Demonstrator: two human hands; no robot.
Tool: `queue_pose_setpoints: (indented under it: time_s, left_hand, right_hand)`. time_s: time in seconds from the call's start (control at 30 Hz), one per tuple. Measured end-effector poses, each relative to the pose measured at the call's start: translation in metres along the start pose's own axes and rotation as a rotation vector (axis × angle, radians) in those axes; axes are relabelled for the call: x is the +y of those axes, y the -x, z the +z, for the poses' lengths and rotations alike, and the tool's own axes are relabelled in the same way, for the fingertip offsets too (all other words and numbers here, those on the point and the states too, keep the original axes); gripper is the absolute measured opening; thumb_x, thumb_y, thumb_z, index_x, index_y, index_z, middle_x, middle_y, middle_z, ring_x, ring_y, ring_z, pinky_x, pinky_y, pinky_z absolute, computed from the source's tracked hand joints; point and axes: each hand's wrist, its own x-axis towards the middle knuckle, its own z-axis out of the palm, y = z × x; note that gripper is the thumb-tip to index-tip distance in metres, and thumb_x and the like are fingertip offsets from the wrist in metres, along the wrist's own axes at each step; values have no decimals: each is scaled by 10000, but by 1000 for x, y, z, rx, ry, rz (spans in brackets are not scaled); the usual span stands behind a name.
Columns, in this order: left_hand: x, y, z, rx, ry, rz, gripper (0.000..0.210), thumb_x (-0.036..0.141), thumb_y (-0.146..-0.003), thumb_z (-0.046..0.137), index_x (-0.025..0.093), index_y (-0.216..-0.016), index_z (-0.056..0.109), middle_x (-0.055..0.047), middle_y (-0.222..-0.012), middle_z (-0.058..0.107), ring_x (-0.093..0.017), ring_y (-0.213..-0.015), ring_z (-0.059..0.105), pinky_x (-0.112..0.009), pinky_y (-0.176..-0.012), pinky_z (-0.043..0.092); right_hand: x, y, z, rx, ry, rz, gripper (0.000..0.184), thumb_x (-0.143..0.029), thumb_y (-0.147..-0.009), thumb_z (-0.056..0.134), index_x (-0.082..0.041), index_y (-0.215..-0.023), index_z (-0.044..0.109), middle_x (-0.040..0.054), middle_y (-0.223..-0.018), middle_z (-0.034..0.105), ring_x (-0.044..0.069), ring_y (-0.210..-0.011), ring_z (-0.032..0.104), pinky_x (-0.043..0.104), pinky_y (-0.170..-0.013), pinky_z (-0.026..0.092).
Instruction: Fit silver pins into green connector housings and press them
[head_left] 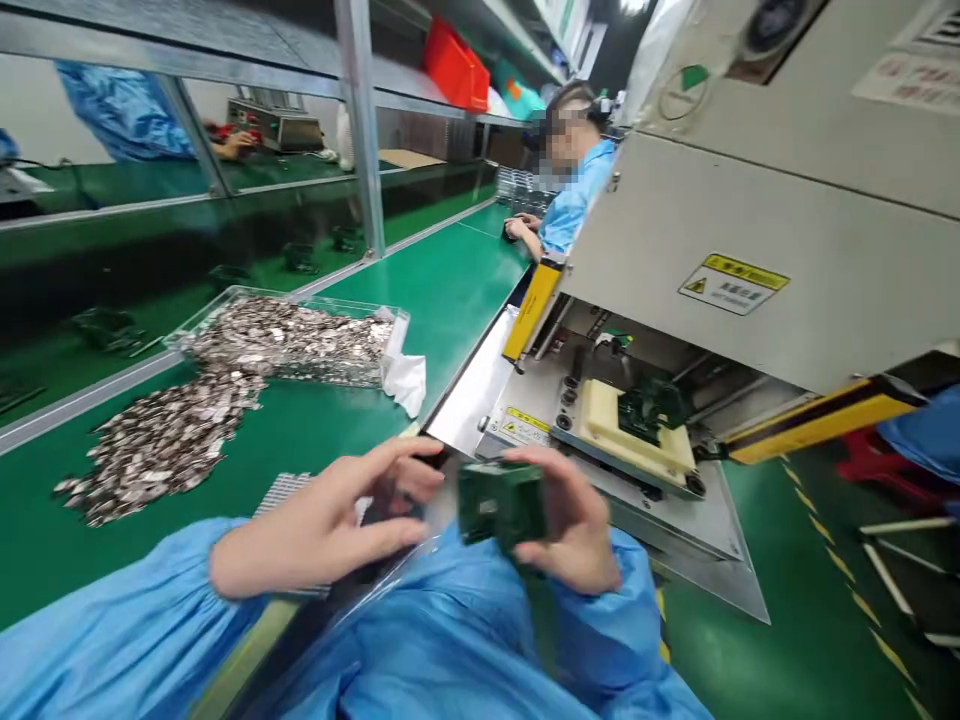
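My right hand (576, 520) grips a dark green plastic part (496, 502) between thumb and fingers, in front of my blue smock. To its left, my left hand (322, 525) is open, thumb and fingers apart, a small gap from the part. Beyond my left hand, many small flat metal pieces (161, 445) spill across the green bench from a clear plastic tray (396, 340) heaped with more of them. On the right, a cream fixture (596, 425) in the machine bears another dark green part (646, 408). Blur hides the held part's finer details.
The big beige machine (720, 210) has yellow guard bars (534, 312) at both sides of its opening. A crumpled white tissue (406, 383) lies by the tray. A metal post (361, 130) rises from the bench. Another person in blue (577, 200) works farther along.
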Motion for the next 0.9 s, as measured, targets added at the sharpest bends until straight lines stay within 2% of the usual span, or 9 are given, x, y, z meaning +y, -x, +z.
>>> queue_pose_setpoints:
  time_s: [0.13,0.2,0.27,0.43,0.53,0.6,0.67,0.77,0.9]
  left_hand:
    - [24,-90,26,0,-219,281,370,294,-869,599,199,-1225,561,-93,-1156,676,-225,-1037,652,-334,-867,545]
    - [33,-135,50,4,-296,419,361,276,-856,606,171,-1199,572,-121,-1214,648,-252,-1128,612,-384,-963,503]
    - [41,-175,75,16,-321,453,451,278,-831,640,133,-1247,540,-165,-1300,592,-281,-1227,550,-414,-1055,435]
    - [57,-238,120,-49,-286,293,776,384,-841,644,30,-1442,303,-251,-1479,391,-340,-1362,409,-444,-1108,375]
    - [60,-251,128,-96,-279,249,799,354,-809,687,33,-1438,313,-251,-1427,461,-348,-1307,473,-450,-1064,416]
    - [57,-251,126,-39,-225,235,771,342,-766,730,49,-1394,393,-230,-1362,533,-334,-1241,534,-436,-1031,444]
    - [51,-243,115,77,-136,228,746,345,-713,772,61,-1334,471,-204,-1279,596,-310,-1153,589,-425,-994,475]
    - [37,-210,83,192,15,168,685,332,-678,793,63,-1253,536,-167,-1119,662,-264,-1005,646,-402,-913,526]
    - [13,-141,31,61,45,22,576,347,-670,791,112,-1156,590,-109,-1035,670,-234,-946,655,-390,-872,550]
  right_hand:
    - [-1,32,-80,907,185,15,555,-498,-717,750,-222,-1165,575,93,-1128,605,289,-1015,612,493,-850,526]
    - [0,42,-113,1160,235,26,556,-447,-663,771,-224,-1128,562,68,-1107,590,279,-1014,606,518,-868,517]
    - [2,48,-138,1241,268,76,607,-413,-589,819,-219,-1098,552,48,-1066,579,271,-1009,602,533,-908,502]
    - [9,51,-166,1156,310,135,723,-421,-534,874,-205,-1132,529,77,-1185,543,290,-1124,561,559,-992,453]
    - [13,39,-174,1022,346,186,777,-462,-572,855,-178,-1209,511,122,-1250,551,318,-1224,504,580,-1054,376]
    - [13,27,-180,933,372,229,795,-472,-579,853,-157,-1229,520,136,-1239,576,320,-1236,503,564,-1078,350]
    - [11,15,-185,830,418,278,779,-488,-575,855,-153,-1208,551,141,-1198,608,316,-1203,534,534,-1063,378]
    - [8,-4,-191,621,503,350,743,-525,-544,859,-171,-1145,603,127,-1108,652,312,-1097,597,512,-984,456]
    - [9,-24,-193,350,615,411,687,-551,-573,841,-184,-1118,640,118,-1066,673,304,-1024,625,510,-931,487]
